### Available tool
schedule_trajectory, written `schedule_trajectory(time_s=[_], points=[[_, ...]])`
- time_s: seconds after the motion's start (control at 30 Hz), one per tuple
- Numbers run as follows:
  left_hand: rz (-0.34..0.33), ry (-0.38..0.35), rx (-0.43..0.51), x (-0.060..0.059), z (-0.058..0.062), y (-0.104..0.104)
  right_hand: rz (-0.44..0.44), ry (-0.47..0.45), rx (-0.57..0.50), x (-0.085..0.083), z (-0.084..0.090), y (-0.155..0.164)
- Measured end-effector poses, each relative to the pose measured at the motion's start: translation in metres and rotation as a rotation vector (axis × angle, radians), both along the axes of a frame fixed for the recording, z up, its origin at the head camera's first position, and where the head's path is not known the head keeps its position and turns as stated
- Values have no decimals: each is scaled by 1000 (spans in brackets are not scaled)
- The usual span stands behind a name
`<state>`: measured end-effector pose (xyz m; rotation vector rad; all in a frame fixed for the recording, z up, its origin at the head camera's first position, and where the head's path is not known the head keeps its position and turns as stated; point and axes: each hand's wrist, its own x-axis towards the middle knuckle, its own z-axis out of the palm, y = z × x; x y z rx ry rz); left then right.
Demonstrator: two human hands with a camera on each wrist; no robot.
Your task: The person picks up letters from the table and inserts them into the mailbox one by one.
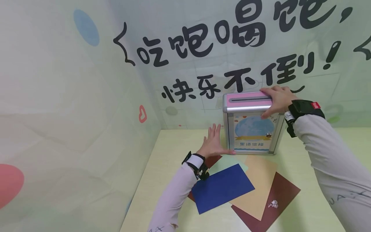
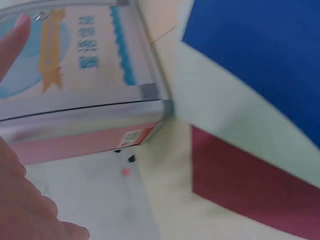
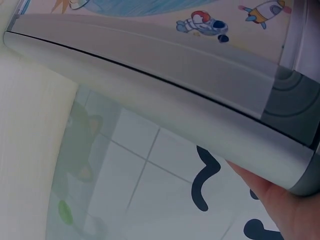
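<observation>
A silver-framed mailbox (image 1: 252,132), with a pink slotted top and a printed front, stands upright at the table's back, close to the wall. My right hand (image 1: 279,100) grips its top right corner, thumb on the front and fingers over the top. Beside the lower left side, my left hand (image 1: 213,145) has its fingers spread, the thumb reaching in front of the mailbox's bottom edge. In the left wrist view, that thumb overlaps the printed front panel (image 2: 95,55). The right wrist view shows the mailbox's side frame (image 3: 150,95) and part of the hand at its corner.
Overlapping flat papers lie before the mailbox: dark blue (image 1: 223,188), tan (image 1: 252,193), pale green (image 1: 226,164) and dark red (image 1: 282,193), the last bearing a white floral decoration. Lettered covering (image 1: 188,80) lines the back wall; another wall (image 1: 72,129) rises at left.
</observation>
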<state>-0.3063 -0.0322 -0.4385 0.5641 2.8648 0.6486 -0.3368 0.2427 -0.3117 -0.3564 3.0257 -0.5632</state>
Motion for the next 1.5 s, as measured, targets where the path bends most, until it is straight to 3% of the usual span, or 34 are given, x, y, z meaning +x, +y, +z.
schedule_trajectory(time_s=[0.2,0.5,0.83,1.2,1.5], points=[[-24,-35,-81,19,-29,-9,4,0,0,0,-2,0],[-61,-49,-186,39,-63,-13,-4,5,3,2,1,-1],[-31,-112,-215,54,-86,-12,-2,5,3,-1,-3,0],[-31,-86,-397,62,-96,-6,3,16,1,1,-2,0],[-35,-78,-418,58,-88,-4,-3,8,1,2,-2,1]])
